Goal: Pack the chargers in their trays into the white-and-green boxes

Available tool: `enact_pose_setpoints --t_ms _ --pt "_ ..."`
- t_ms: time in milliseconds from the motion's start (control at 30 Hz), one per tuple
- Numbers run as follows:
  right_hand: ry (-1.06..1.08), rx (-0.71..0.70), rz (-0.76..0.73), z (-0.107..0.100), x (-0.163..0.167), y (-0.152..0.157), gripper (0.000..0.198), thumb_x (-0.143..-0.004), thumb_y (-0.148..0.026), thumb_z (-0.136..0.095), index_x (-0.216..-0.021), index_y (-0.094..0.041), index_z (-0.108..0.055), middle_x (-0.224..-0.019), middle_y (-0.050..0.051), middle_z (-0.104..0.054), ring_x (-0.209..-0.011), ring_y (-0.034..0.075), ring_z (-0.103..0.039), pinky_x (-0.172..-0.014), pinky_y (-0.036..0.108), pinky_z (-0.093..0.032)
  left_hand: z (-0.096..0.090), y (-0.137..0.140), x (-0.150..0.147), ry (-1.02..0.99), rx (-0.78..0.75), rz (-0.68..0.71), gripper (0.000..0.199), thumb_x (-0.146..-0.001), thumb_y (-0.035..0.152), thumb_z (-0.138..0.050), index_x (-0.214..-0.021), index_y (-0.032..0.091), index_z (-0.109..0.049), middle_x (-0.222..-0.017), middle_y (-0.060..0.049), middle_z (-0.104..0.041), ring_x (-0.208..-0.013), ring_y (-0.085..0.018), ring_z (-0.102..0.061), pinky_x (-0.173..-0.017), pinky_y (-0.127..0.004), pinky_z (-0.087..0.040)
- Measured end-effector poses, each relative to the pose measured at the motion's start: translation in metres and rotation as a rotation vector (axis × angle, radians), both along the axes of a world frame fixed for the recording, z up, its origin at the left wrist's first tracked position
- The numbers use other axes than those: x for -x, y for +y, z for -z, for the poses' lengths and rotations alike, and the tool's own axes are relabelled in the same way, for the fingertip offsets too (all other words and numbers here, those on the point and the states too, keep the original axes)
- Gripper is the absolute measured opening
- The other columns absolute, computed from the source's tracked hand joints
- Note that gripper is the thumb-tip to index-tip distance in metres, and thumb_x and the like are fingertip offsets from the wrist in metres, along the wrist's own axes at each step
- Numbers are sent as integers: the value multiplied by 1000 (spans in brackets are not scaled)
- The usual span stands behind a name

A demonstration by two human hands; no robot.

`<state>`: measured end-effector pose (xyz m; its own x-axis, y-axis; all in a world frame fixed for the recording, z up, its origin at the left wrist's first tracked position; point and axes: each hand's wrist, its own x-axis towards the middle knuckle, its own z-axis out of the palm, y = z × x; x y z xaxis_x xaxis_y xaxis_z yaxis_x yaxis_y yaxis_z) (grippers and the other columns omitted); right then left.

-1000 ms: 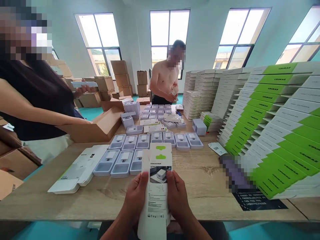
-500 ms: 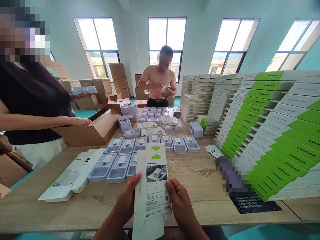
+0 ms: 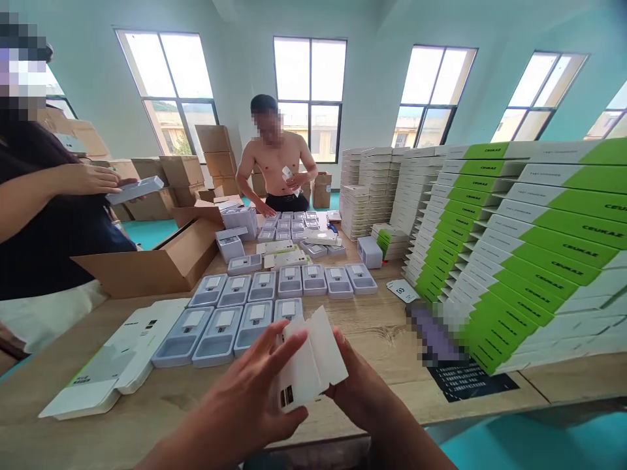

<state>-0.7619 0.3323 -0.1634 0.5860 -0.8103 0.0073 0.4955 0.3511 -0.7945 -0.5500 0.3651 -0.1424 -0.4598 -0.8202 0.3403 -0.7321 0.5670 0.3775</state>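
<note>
A white cardboard carton (image 3: pixel 313 362), with its end flaps sticking up, is tilted between my two hands above the near table edge. My left hand (image 3: pixel 255 375) has its fingers along the carton's left side and its thumb below. From the right, my right hand (image 3: pixel 360 385) grips the carton; some of its fingers are hidden behind it. Just beyond stand pale plastic trays (image 3: pixel 215 336), each with a white charger-like block at its far end. Flat unfolded cartons (image 3: pixel 122 346) lie in a pile to the left.
Tall stacks of white-and-green boxes (image 3: pixel 533 261) line the right side, beside a dark printed sheet (image 3: pixel 470 382). An open brown box (image 3: pixel 157 261) sits at the left. One co-worker (image 3: pixel 281 163) stands across the table, another person (image 3: pixel 53 196) at the left holding a tray.
The carton has turned from flat with its printed back showing to opened out and tilted. My view has swung right. The person at left has raised a hand from the brown box to the tray.
</note>
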Motion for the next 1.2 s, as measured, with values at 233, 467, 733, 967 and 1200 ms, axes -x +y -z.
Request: enact_pose_setpoints --t_ms 233,467,733,967,1200 --pt "-92 41 -102 13 2 1 64 -89 -75 -60 -114 -18 -73 -88 8 -73 -82 22 -66 -72 31 -51 1 -2 3 -60 237 141 103 -63 11 -89 -147 39 -35 -153 -15 -35 -128 -36 -58 -93 -51 -64" --pt "172 21 -17 13 -5 -9 48 -72 -58 -85 -85 -15 -67 -72 -2 -58 -59 9 -46 -57 21 -36 19 0 17 -101 382 101 78 -70 9 -81 -136 32 -45 -151 -19 -38 -124 -37 -58 -92 -57 -60" --pt "772 682 7 -12 15 -1 44 -98 -37 -52 -61 -19 -38 -61 -6 -31 -58 8 -29 -52 25 -21 13 14 2 67 64 51 61 -93 25 -69 -147 34 -42 -145 -10 -59 -129 -29 -62 -103 -45 -58" --pt "829 761 -35 -24 14 6 42 -96 -33 -53 -59 -18 -40 -59 -6 -32 -57 7 -30 -51 24 -22 -34 10 -6 99 -410 250 23 -98 20 -61 -116 31 -69 -129 -2 -67 -114 -19 -68 -97 -26 -57" --pt "856 736 -167 -47 23 3 36 -95 -39 -57 -66 -18 -53 -61 -6 -39 -59 9 -35 -52 23 -26 -27 20 -19 65 -226 106 67 -92 22 -68 -152 40 -44 -131 -3 -72 -107 -23 -74 -90 -33 -62"
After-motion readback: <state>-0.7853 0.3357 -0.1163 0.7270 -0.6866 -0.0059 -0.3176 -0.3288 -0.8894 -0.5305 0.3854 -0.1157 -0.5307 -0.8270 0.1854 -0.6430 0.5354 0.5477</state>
